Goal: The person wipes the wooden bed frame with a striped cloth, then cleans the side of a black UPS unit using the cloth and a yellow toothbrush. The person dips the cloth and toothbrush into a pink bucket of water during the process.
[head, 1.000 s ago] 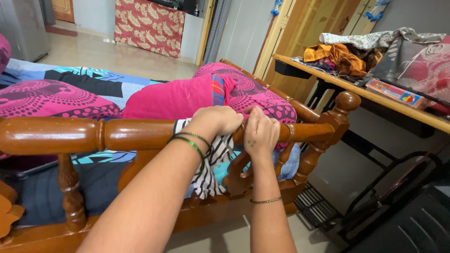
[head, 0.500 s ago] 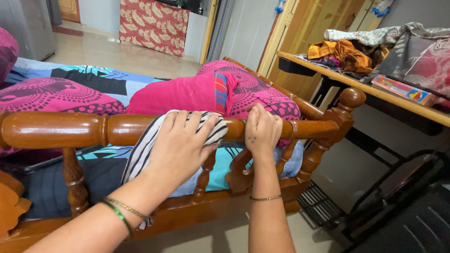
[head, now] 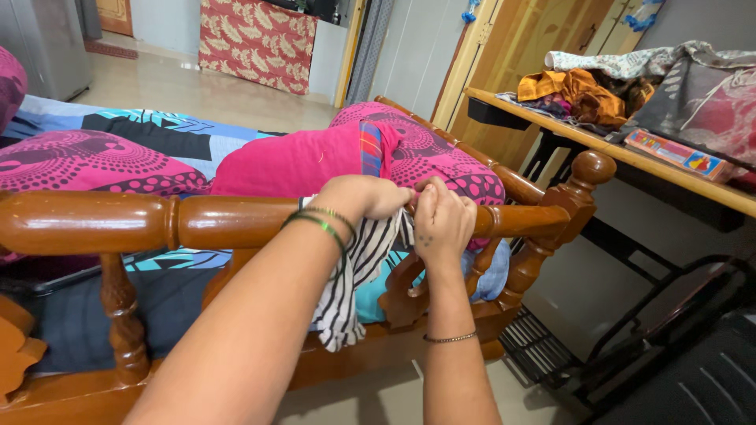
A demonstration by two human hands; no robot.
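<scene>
From the head view, your left hand (head: 366, 197) is curled shut on the black-and-white striped cloth (head: 354, 275) draped over the glossy brown wooden bed rail (head: 157, 222). Your right hand (head: 442, 224), at its 3 o'clock and touching it, pinches the same cloth. Pink dotted pillows (head: 425, 153) lie at 12 o'clock.

Soft, even daylight fills the room, brightest on the pale floor (head: 197, 94) behind. Shadows are faint. Edges bend slightly; focus is sharp.
</scene>
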